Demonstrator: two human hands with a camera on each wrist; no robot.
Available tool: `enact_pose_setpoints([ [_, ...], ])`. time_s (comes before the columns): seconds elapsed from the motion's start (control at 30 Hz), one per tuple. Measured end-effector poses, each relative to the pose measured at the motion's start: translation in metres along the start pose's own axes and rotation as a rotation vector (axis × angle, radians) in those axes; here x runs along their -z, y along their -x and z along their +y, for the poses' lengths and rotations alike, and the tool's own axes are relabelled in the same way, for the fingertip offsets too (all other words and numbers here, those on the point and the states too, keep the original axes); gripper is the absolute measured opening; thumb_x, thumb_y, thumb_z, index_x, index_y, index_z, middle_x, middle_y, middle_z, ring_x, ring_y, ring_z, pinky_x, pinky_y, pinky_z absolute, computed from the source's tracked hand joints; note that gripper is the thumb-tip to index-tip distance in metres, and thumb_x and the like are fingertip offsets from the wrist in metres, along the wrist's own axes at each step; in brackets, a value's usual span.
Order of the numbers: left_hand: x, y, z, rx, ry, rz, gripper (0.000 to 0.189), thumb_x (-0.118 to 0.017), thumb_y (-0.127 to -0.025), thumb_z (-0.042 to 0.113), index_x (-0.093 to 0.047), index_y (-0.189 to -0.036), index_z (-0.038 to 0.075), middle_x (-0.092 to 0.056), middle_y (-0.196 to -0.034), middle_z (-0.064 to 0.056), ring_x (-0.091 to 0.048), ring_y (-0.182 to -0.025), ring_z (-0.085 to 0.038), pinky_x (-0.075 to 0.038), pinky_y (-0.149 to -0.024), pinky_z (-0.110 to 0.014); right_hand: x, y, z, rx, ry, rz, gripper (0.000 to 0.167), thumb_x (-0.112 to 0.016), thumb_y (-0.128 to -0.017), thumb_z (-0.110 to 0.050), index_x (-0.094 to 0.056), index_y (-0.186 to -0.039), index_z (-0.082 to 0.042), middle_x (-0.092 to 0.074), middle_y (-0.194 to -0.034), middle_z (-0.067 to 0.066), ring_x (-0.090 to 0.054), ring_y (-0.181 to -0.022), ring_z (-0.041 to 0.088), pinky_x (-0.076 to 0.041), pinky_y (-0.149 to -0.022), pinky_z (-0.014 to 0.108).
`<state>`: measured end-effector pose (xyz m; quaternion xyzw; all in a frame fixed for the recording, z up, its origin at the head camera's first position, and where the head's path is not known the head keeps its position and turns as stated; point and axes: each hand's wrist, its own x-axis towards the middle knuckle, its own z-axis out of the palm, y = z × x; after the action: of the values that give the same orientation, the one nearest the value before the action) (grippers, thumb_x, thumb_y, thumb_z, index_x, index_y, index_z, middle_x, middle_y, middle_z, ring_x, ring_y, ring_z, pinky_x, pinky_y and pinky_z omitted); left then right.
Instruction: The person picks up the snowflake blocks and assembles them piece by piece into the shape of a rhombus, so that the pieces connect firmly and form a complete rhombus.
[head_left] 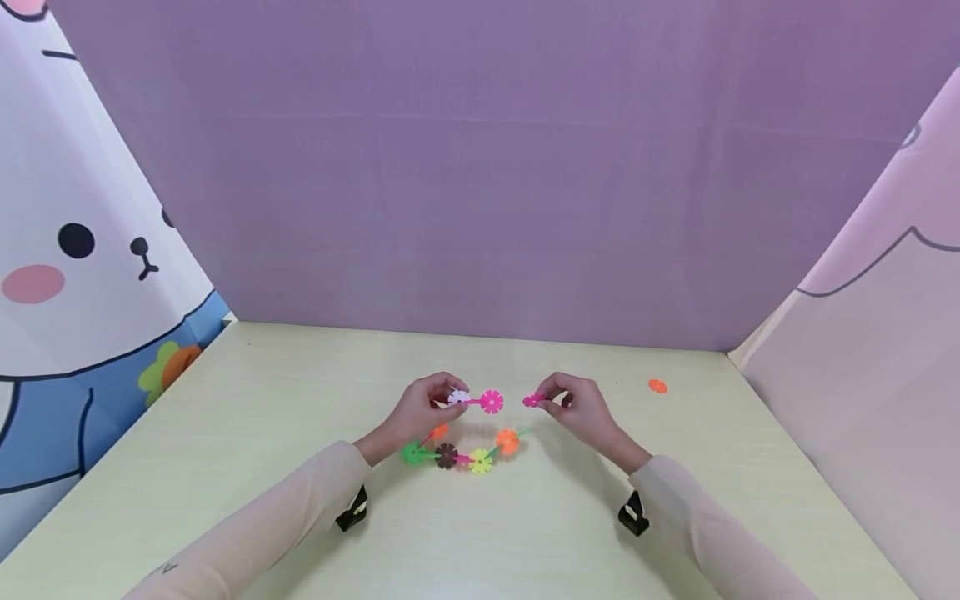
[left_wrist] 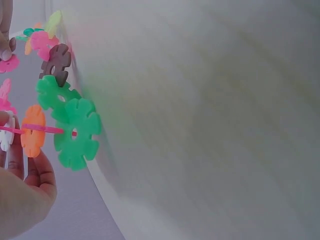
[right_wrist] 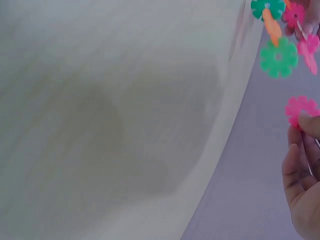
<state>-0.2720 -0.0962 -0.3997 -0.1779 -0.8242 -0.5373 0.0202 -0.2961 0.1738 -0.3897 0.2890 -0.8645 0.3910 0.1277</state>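
Note:
My left hand (head_left: pixel 422 410) pinches a white notched snowflake disc (head_left: pixel 458 398), which belongs to a chain of interlocking plastic discs. From the white disc a pink disc (head_left: pixel 492 402) sticks out toward the right. Below, the chain curves through orange, a green disc (left_wrist: pixel 79 134), a dark brown disc (head_left: pixel 447 456), a yellow disc (head_left: pixel 481 462) and an orange disc (head_left: pixel 507 442). Between thumb and fingertips, my right hand (head_left: pixel 581 408) pinches a separate pink disc (right_wrist: pixel 301 110). A small gap lies between this disc and the chain's pink one.
A loose orange disc (head_left: pixel 657 386) lies on the pale wooden table (head_left: pixel 525 542), to the right of my right hand. Behind the table hangs a purple cloth (head_left: pixel 480 183). Printed cartoon fabric (head_left: pixel 82 275) borders the left side, and more fabric (head_left: pixel 870 375) the right.

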Motion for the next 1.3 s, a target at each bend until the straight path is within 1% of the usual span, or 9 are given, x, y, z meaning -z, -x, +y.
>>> enact_pose_setpoints([
  [0.1,0.002,0.005,0.013,-0.009,0.001,-0.009,0.022,-0.065,-0.083,0.008,-0.06,-0.103,-0.001,-0.059,-0.084,-0.015,-0.052,-0.071,-0.019,-0.044,-0.057,-0.021,-0.006,-0.002,-0.003,0.02,-0.02,0.006,0.011,-0.069,-0.076,0.002,-0.065,-0.081,-0.007,-0.068,-0.079,0.006,-0.057,-0.065,0.009,-0.047,-0.055,0.023],
  [0.2,0.004,0.009,0.024,-0.007,0.002,-0.018,0.021,-0.064,-0.083,0.006,-0.06,-0.102,-0.002,-0.06,-0.085,-0.016,-0.053,-0.072,-0.02,-0.044,-0.059,-0.021,-0.011,-0.003,-0.007,0.033,-0.044,0.012,0.012,-0.069,-0.076,0.003,-0.065,-0.081,-0.007,-0.069,-0.078,0.005,-0.06,-0.067,0.011,-0.047,-0.054,0.025],
  [0.33,0.004,0.011,0.028,0.0,0.003,-0.018,0.021,-0.064,-0.083,0.005,-0.06,-0.103,-0.002,-0.06,-0.086,-0.017,-0.053,-0.074,-0.02,-0.045,-0.06,-0.021,-0.016,-0.004,-0.011,0.036,-0.068,0.016,0.012,-0.069,-0.076,0.003,-0.065,-0.081,-0.008,-0.069,-0.078,0.005,-0.062,-0.071,0.012,-0.047,-0.055,0.024],
  [0.43,0.004,0.011,0.029,-0.005,0.005,-0.018,0.023,-0.063,-0.084,0.005,-0.059,-0.104,-0.004,-0.06,-0.086,-0.018,-0.053,-0.074,-0.021,-0.045,-0.06,-0.021,-0.019,-0.004,-0.013,0.038,-0.077,0.021,0.013,-0.07,-0.075,0.002,-0.065,-0.081,-0.009,-0.069,-0.078,0.004,-0.061,-0.07,0.012,-0.047,-0.055,0.022],
  [0.73,0.004,0.011,0.027,-0.001,0.01,-0.02,0.023,-0.064,-0.084,0.006,-0.059,-0.104,-0.003,-0.06,-0.085,-0.018,-0.053,-0.073,-0.021,-0.045,-0.06,-0.021,-0.025,-0.004,-0.014,0.062,-0.074,0.049,0.012,-0.071,-0.075,0.001,-0.066,-0.08,-0.008,-0.068,-0.078,0.006,-0.059,-0.07,0.01,-0.049,-0.056,0.022],
  [1.13,0.005,0.011,0.029,0.005,0.01,-0.016,0.021,-0.064,-0.084,0.006,-0.06,-0.103,-0.003,-0.06,-0.084,-0.02,-0.052,-0.071,-0.02,-0.043,-0.058,-0.02,-0.027,-0.003,-0.016,0.058,-0.063,0.058,0.013,-0.07,-0.074,0.004,-0.065,-0.08,-0.007,-0.068,-0.078,0.003,-0.06,-0.071,0.012,-0.05,-0.057,0.023],
  [1.3,0.005,0.012,0.032,0.009,0.004,-0.022,0.023,-0.063,-0.084,0.006,-0.059,-0.104,-0.004,-0.059,-0.083,-0.018,-0.051,-0.07,-0.019,-0.043,-0.057,-0.019,-0.028,-0.003,-0.015,0.046,-0.054,0.065,0.013,-0.07,-0.074,0.003,-0.065,-0.08,-0.008,-0.067,-0.078,0.004,-0.06,-0.071,0.012,-0.051,-0.058,0.023],
])
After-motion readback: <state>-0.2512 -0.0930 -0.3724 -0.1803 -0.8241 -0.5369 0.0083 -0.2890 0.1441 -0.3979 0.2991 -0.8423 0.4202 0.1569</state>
